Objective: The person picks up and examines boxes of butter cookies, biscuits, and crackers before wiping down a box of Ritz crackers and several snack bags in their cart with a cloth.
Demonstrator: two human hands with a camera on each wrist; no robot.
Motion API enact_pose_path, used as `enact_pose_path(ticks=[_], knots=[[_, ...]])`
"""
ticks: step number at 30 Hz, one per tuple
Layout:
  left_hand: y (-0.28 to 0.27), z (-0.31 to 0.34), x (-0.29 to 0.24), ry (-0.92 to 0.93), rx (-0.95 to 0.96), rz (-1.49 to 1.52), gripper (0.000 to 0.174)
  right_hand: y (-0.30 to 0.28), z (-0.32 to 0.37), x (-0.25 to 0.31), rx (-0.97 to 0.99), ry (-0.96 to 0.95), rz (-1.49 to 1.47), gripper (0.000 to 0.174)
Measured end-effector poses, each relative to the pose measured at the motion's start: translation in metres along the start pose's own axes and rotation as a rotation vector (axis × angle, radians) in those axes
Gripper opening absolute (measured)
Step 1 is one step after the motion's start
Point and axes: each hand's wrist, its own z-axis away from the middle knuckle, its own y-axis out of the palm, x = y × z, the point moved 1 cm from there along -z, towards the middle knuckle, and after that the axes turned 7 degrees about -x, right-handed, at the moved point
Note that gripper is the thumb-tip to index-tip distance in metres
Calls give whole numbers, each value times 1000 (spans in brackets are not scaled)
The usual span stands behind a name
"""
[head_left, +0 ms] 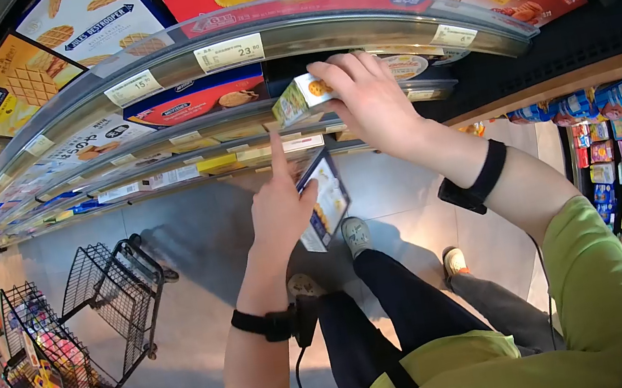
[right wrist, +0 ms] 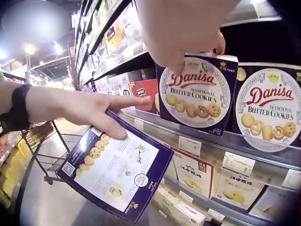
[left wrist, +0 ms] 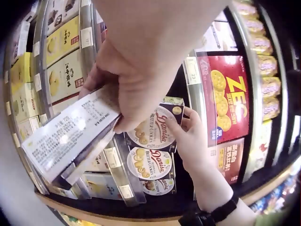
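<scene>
The shelf rack's [head_left: 349, 30] front edges overhang open grey floor [head_left: 200, 221]; a wire cart [head_left: 105, 290] stands well apart, its contents unclear. Over that floor, a blue-edged carton [right wrist: 127, 172] is clamped by the left hand [head_left: 279, 209], index finger straight. At the shelf edge, beside a second cookie box [right wrist: 268, 108], the right hand [head_left: 371, 98] pinches a Danisa box [right wrist: 195, 96] by its top.

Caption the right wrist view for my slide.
Right hand grips Danisa box at shelf; left hand holds blue-edged box.
</scene>
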Motion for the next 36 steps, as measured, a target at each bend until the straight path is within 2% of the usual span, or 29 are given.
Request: enact_pose_path(ticks=[2, 5, 9, 11, 13, 14, 16, 20, 23, 25, 26, 29, 31, 35, 36], knots=[[8, -17, -2, 2, 18, 37, 94, 9, -5, -5, -13, 40, 68, 53], [17, -40, -4, -33, 20, 69, 96, 22, -12, -9, -89, -18, 193, 52], [26, -58, 0, -3, -33, 110, 97, 31, -15, -12, -72, -2, 229, 48], [22, -61, -3, -70, -25, 154, 98, 35, -16, -15, -54, 1, 249, 48], [24, -65, -1, -70, -36, 165, 98, 41, -20, -19, -139, -80, 319, 46], [24, -68, -1, -48, -31, 152, 98, 43, -23, -20, -138, -81, 316, 46], [25, -70, -2, -29, -28, 138, 98, 49, -29, -24, 101, 107, 228, 38], [29, -67, 2, -62, 8, 156, 96, 73, -45, -41, 68, 97, 157, 31], [29, -62, 4, -75, 17, 165, 94, 78, -53, -40, -32, 29, 227, 29], [28, -58, 6, -92, 20, 168, 93, 75, -56, -41, 105, 87, 254, 30], [29, -57, 8, -100, 18, 162, 92, 77, -57, -44, 107, 83, 254, 30], [27, -51, 9, -117, 9, 156, 90, 87, -61, -56, 80, 88, 240, 32], [27, -46, 11, -127, 7, 153, 89, 92, -64, -64, 55, 195, 154, 33], [26, -38, 18, -116, -22, 221, 86, 106, -66, -73, 26, 189, 157, 36], [25, -35, 20, -131, -30, 233, 85, 108, -65, -70, -83, 272, 8, 36]])
